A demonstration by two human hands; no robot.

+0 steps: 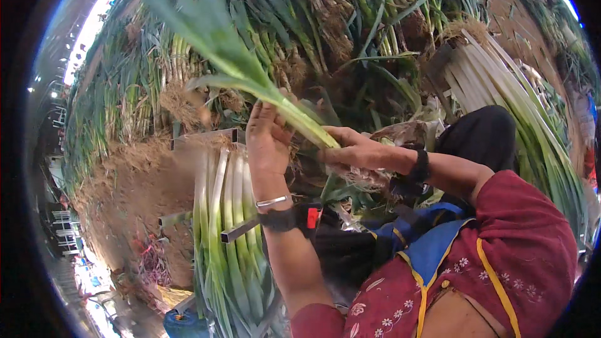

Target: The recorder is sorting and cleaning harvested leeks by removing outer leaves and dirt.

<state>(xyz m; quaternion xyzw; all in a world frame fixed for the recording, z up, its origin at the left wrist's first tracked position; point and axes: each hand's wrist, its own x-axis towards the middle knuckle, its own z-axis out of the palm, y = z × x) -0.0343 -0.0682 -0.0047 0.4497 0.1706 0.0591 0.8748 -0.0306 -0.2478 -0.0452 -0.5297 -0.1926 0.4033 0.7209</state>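
Note:
A leek (303,115) slants between my two hands, its broad green leaves fanned toward the upper left and slightly blurred. My left hand (270,134) supports the stalk from behind, where the leaves part from the shaft. At the lower end of the shaft, my right hand (359,150) has its thumb and fingers about the stalk; the end itself is partly hidden. Beside my left forearm, a row of trimmed leeks (227,206) lies in a metal-tube frame (239,234), white ends away from me. Leaf scraps and peelings (354,176) lie beneath my hands.
Rooted leeks (188,61) stand in dense bundles across the far side. Another pile of cleaned leeks (507,80) lies at the right, past my knee (479,136). Bare soil (141,202) and purplish strings (154,263) show at left, with a blue bundle (185,323) lower down.

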